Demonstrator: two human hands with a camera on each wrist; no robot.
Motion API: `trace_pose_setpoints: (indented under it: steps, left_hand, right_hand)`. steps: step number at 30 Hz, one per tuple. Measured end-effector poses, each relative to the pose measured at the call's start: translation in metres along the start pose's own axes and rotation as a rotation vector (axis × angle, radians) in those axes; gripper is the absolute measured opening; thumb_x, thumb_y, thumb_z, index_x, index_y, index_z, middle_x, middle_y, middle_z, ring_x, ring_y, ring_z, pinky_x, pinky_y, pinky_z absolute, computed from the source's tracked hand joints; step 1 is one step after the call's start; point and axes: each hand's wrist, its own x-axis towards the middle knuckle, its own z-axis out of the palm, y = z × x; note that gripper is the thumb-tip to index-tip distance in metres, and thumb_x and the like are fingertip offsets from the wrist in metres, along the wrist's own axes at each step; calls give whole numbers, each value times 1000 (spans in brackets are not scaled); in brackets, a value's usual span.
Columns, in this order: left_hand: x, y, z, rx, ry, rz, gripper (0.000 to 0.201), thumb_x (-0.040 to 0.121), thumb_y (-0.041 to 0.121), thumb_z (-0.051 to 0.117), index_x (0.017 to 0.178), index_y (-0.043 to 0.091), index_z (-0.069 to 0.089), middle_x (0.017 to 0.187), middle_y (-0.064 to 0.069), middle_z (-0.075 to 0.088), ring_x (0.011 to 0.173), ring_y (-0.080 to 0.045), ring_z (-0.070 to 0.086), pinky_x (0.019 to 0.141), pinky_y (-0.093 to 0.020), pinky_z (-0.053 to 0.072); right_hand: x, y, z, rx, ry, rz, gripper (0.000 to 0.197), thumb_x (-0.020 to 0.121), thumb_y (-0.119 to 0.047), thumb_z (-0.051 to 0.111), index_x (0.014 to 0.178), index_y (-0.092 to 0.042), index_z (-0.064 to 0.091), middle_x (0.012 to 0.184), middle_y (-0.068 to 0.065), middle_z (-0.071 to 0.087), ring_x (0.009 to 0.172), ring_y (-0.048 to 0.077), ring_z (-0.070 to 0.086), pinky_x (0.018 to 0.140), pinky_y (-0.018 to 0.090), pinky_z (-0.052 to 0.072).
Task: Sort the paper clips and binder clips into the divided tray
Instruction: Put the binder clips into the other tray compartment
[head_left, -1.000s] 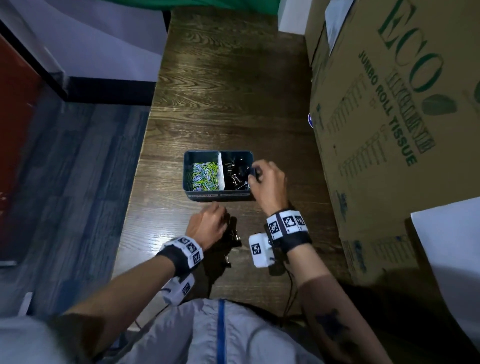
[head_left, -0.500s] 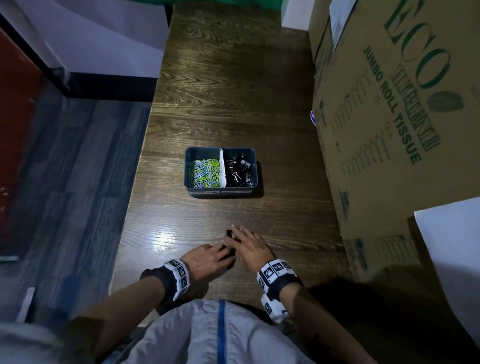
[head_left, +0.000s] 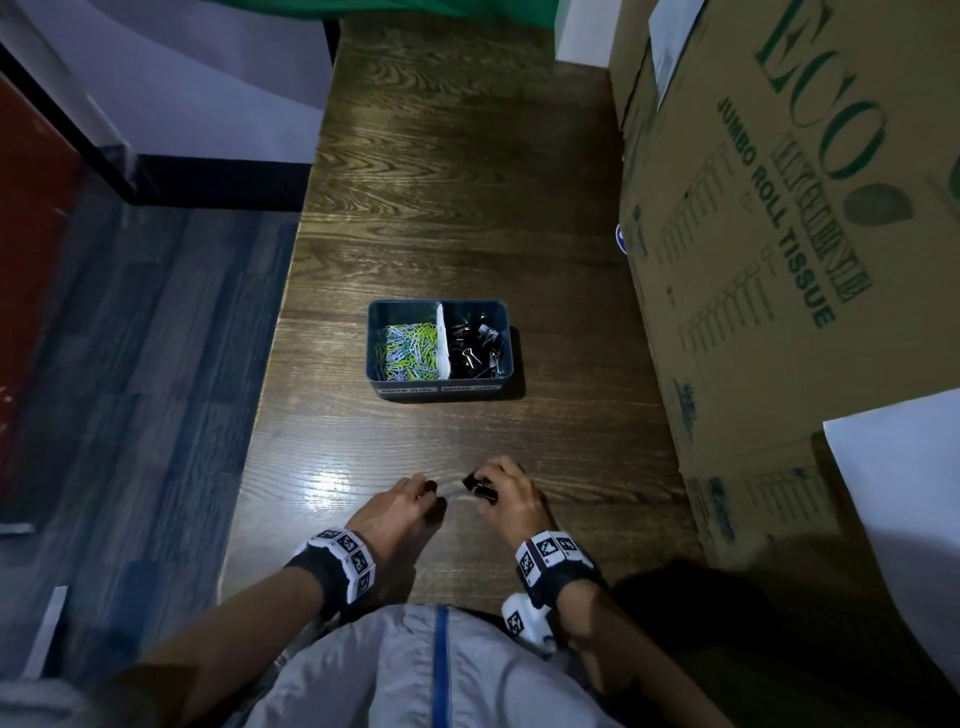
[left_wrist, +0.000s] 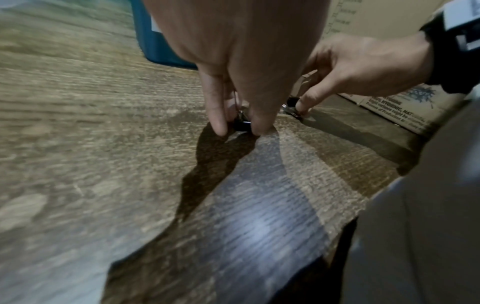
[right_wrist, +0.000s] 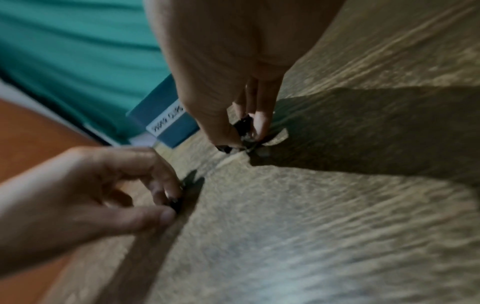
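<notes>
A blue divided tray (head_left: 439, 394) stands mid-table, with coloured paper clips (head_left: 406, 349) in its left half and black binder clips (head_left: 475, 345) in its right half. Near the table's front edge, my left hand (head_left: 427, 494) pinches a small black binder clip (left_wrist: 241, 124) between thumb and fingers, down at the wood. My right hand (head_left: 483, 486), just to its right, pinches another black binder clip (head_left: 478, 487) with silver handles (right_wrist: 245, 128). Both hands sit well short of the tray.
A large cardboard box (head_left: 789, 249) printed "ECO JUMBO ROLL TISSUE" walls off the table's right side. A white sheet (head_left: 904, 519) lies at the lower right. The table's left edge (head_left: 270, 395) drops to grey floor. Bare wood lies between hands and tray.
One second ago my right hand was at the tray's right half; it came back to the front edge. Both hands now pinch binder clips and have spread slightly apart.
</notes>
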Motion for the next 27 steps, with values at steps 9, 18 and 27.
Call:
trace_pose_setpoints:
  steps: [9, 18, 27]
  left_hand:
    - [6, -7, -3, -184, -163, -135, 19, 82, 20, 64, 94, 5, 64, 104, -11, 54, 85, -32, 60, 66, -38, 52]
    - [46, 2, -80, -408, -89, -191, 24, 76, 27, 75, 92, 17, 62, 104, 7, 45, 83, -12, 54, 73, -24, 45]
    - [121, -12, -170, -311, 232, -160, 38, 90, 42, 63, 119, 19, 55, 117, 0, 48, 93, -17, 55, 79, -36, 49]
  right_hand:
    - [36, -51, -71, 280, 287, -77, 12, 81, 1, 72, 85, -11, 74, 93, 3, 69, 70, 13, 64, 64, 26, 56]
    - [79, -56, -107, 198, 359, -39, 21, 85, -3, 68, 103, -14, 68, 106, 1, 62, 74, 10, 59, 70, 29, 54]
    - [12, -18, -1, -287, -245, -41, 70, 90, -21, 64, 152, -28, 34, 157, 10, 25, 136, 32, 33, 110, 47, 38]
